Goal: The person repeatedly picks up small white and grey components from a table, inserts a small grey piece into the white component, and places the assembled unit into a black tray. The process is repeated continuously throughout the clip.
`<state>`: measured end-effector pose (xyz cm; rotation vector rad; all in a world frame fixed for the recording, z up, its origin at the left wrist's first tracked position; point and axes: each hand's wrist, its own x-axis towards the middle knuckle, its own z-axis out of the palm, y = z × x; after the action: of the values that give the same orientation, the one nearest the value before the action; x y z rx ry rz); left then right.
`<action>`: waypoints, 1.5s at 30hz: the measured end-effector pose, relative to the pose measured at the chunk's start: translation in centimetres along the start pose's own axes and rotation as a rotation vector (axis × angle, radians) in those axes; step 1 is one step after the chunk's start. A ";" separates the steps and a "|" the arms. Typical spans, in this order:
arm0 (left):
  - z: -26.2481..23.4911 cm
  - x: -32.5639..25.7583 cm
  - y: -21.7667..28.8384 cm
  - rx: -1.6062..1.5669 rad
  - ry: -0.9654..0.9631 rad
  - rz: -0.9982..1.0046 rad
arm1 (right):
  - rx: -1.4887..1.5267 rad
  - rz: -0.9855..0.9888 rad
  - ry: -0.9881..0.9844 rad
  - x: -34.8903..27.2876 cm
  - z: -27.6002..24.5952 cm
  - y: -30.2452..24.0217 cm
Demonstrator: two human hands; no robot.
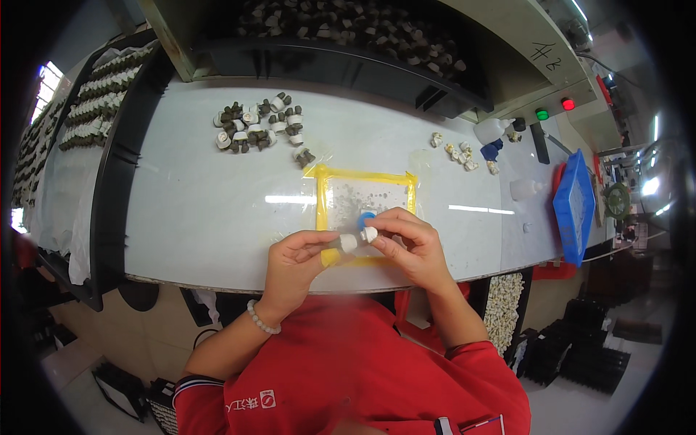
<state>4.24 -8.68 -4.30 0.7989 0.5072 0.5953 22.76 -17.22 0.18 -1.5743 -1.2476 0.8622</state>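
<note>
Over a taped square on the table, my left hand (293, 262) pinches a small part with a white cap (348, 243) and a darker end. Its thumb tip wears a yellow finger cover (330, 257). Close beside it, my right hand (417, 250) grips a small white piece (369, 234) between thumb and fingers, and a blue finger cover (365, 219) shows on one fingertip. The two pieces are nearly end to end; whether they touch I cannot tell. Beneath the hands, yellow tape (366, 174) borders a pale, spotted patch.
Several white-and-dark parts (250, 129) lie in a pile at the back left. Small white pieces (460, 154), a white squeeze bottle (493, 130) and a blue tray (573, 210) are at right. A dark bin (341, 61) full of parts stands behind; a black rack (119, 174) stands left.
</note>
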 end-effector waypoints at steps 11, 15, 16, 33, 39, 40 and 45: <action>-0.4 -0.1 -0.5 0.019 -0.010 0.037 | -0.160 -0.072 -0.067 0.2 0.2 -1.5; -0.3 -0.2 -0.4 0.056 0.001 0.016 | -0.157 -0.066 -0.082 0.1 0.3 -1.5; -0.4 -0.2 -0.5 0.071 -0.004 0.017 | -0.141 -0.039 -0.092 0.0 0.3 -1.7; -5.3 -2.3 4.3 1.097 0.228 0.565 | -0.692 -0.130 0.351 3.6 -9.1 3.4; -6.5 -3.0 7.1 1.568 0.418 0.717 | -0.962 -0.344 0.265 7.9 -11.8 5.3; -5.6 -2.6 7.3 1.612 0.469 0.735 | -0.960 -0.350 0.257 8.1 -11.8 5.5; -1.9 1.8 8.1 1.574 0.174 0.666 | -0.887 -0.340 0.233 7.3 -10.4 4.7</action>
<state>1.92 -2.01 0.53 2.4866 0.8627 0.8303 35.52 -12.84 -0.64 -1.9544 -1.7710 -0.1465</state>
